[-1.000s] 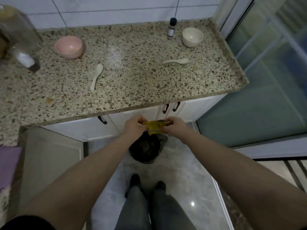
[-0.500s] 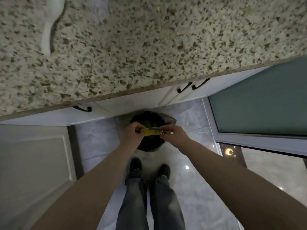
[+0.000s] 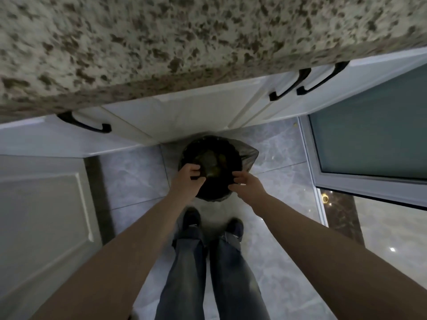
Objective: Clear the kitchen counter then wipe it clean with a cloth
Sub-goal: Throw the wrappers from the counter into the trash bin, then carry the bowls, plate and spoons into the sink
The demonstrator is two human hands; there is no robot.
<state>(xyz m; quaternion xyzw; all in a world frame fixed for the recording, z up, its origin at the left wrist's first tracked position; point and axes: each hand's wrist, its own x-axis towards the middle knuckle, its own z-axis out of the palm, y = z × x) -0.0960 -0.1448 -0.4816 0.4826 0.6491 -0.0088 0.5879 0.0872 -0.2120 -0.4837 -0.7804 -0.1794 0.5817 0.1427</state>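
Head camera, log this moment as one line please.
left hand: empty, over bin | right hand: empty, over bin | bin: bag-lined, on floor, yellowish scraps inside | counter: edge only

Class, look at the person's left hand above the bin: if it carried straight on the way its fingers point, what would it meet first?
Probably the black bag lining the bin, or the yellowish scraps inside it; the left hand points down and forward over the opening, though depth is unclear.
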